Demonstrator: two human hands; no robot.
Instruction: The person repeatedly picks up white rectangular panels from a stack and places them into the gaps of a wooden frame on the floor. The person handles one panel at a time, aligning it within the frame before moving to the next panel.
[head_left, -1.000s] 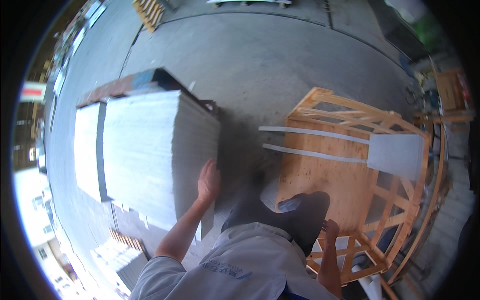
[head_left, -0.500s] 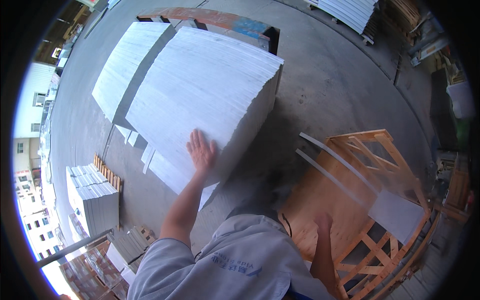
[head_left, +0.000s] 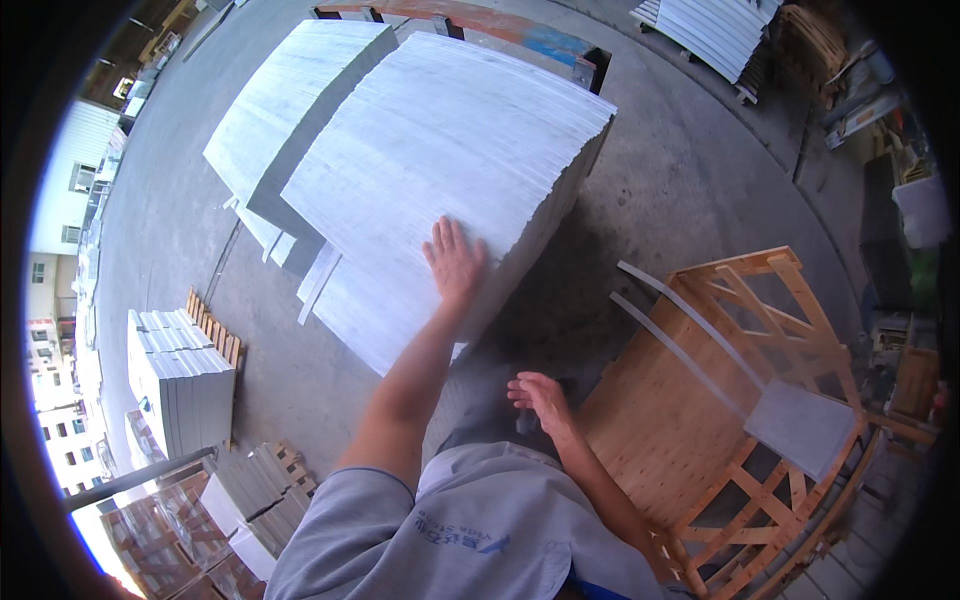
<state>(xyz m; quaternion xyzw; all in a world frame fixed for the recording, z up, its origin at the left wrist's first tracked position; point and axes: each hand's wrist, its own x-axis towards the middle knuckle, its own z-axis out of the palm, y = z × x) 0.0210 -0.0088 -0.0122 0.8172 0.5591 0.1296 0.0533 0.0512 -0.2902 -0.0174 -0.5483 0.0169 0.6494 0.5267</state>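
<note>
A thick stack of pale grey-white stone slabs (head_left: 440, 130), packed on edge side by side, stands in front of me. My left hand (head_left: 456, 265) lies flat on the near part of its top, close to the right edge, with its fingers somewhat spread. My right hand (head_left: 543, 398) is in the air before my body, apart from the stack. Its fingers are loosely bent and apart, and nothing shows in them. A second stack of slabs (head_left: 290, 90) stands just left of the first, with a narrow gap between.
At right is an open wooden crate (head_left: 640, 420) with slatted sides, two pale strips (head_left: 690, 340) and one grey slab (head_left: 800, 425) in it. Tile stacks (head_left: 185, 375) stand on a pallet at left. A rusty metal beam (head_left: 480, 25) lies behind the slabs.
My right hand has come from over the crate leftward to in front of my body. My left hand stays on the slabs, slightly farther forward. The view has shifted a little.
</note>
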